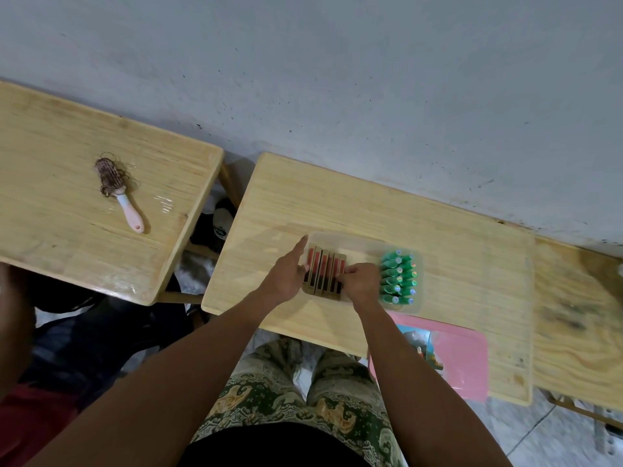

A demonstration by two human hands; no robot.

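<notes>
A clear plastic tray (357, 242) sits on the middle wooden table (337, 203). In its left part stand several slim gold-and-red boxes (323, 273) in a row. Its right part holds several green tubes (399, 278) packed side by side. My left hand (290, 273) lies against the tray's left end, fingers straight, thumb beside the first box. My right hand (362, 281) has its fingers curled on the rightmost box, pressing the row from the right. The boxes' lower ends are partly hidden by my hands.
A pink folder (462, 358) with a colourful card lies at the table's near right edge. A pink-handled hairbrush (116, 187) lies on the left table (67, 163). A third wooden surface (580, 315) adjoins on the right. A grey wall runs behind.
</notes>
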